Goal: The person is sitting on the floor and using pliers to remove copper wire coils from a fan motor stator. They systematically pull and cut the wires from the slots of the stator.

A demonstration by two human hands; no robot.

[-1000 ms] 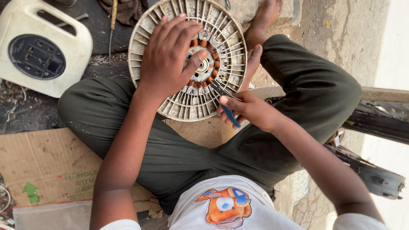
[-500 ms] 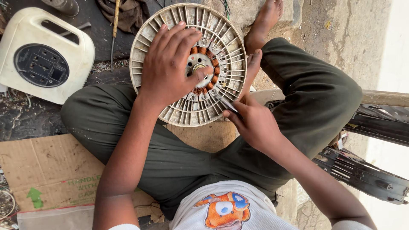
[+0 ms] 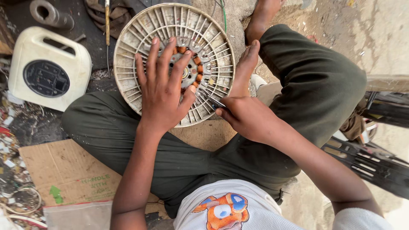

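A round cream-coloured finned motor disc (image 3: 213, 47) with a ring of copper coils (image 3: 197, 61) at its centre lies against my crossed legs in dark green trousers (image 3: 315, 85). My left hand (image 3: 164, 91) rests flat on the disc, fingers spread over the coils. My right hand (image 3: 247, 117) grips a thin metal tool (image 3: 211, 100) whose tip points into the fins near the coil ring. My bare foot (image 3: 245, 68) lies along the disc's right edge.
A white plastic cable reel case (image 3: 47, 70) sits at the left. A screwdriver (image 3: 107, 25) and a metal tube (image 3: 49, 15) lie at the top. Flattened cardboard (image 3: 64, 170) lies under my left leg. A black metal frame (image 3: 375, 162) is at the right.
My right hand has slid left and lower, bringing the tool tip into the fins. My left hand has spread wider over the coils. The view has shifted slightly.
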